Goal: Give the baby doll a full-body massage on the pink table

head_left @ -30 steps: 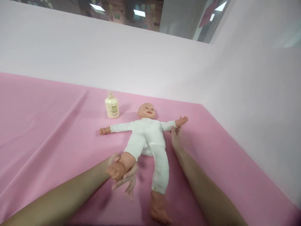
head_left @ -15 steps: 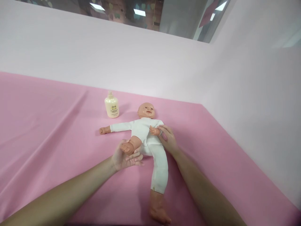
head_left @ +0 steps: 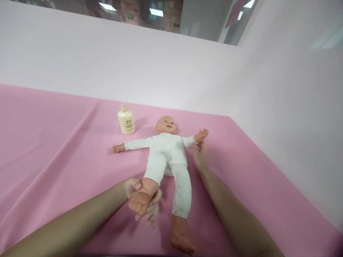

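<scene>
A baby doll [head_left: 167, 151] in a white suit lies on its back on the pink sheet [head_left: 53, 142], arms spread, head toward the wall. My left hand [head_left: 146, 203] cups the doll's bare foot [head_left: 138, 203] from below, with the thumb beside the ankle and that leg stretched toward me. My right hand [head_left: 199, 157] holds the doll's arm near the wrist, just under its small hand [head_left: 201, 135], out to the right. The doll's other leg lies straight, its foot [head_left: 183, 241] near the lower edge.
A cream lotion bottle [head_left: 125, 120] stands upright on the sheet, left of the doll's head. Pale walls close the back and right sides. The pink sheet has long folds on the left.
The doll's bent leg has been drawn out straight toward me by my left hand. My right hand has swung the doll's arm from its chest back out to the side.
</scene>
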Available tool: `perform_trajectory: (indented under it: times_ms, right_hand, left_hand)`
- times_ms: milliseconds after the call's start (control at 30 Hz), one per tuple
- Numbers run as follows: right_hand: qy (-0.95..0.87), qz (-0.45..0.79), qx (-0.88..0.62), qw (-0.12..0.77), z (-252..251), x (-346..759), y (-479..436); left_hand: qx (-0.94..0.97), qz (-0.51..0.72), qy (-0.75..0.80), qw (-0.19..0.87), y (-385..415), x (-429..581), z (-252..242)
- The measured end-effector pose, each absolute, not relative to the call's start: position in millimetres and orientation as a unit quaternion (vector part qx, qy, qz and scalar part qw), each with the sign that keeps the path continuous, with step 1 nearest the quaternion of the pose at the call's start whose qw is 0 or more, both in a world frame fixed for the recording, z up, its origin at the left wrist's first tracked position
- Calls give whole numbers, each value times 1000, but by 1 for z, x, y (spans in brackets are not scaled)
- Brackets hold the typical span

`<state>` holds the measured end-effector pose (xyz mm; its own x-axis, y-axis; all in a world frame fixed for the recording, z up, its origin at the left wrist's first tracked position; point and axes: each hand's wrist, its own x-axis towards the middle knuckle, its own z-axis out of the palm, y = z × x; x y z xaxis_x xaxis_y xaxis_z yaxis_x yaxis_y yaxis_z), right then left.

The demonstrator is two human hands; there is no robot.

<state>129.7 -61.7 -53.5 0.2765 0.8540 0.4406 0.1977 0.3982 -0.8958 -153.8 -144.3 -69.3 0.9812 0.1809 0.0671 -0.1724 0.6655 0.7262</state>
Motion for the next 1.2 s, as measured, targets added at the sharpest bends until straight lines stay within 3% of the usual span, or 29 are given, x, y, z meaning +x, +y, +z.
perform_trajectory:
  times_ms: [133, 267, 633, 867, 1200]
  right_hand:
    - [-441, 299, -517, 670, -59, 140, -55]
    - [-392, 345, -514, 681, -73, 151, -46]
    - [-366, 377, -506, 684, -72, 151, -45]
    - [-317, 392, -495, 708, -62, 144, -49]
    - [-390, 354, -483, 699, -53, 132, -58]
  left_hand:
    - [464, -91, -106, 875, -143, -148, -66]
    - [536, -151, -85, 826, -144, -148, -51]
    - [576, -165, -48, 800, -146, -150, -37]
    - [544, -153, -148, 812, -137, -145, -57]
    - [432, -23, -97, 896, -146, -156, -61]
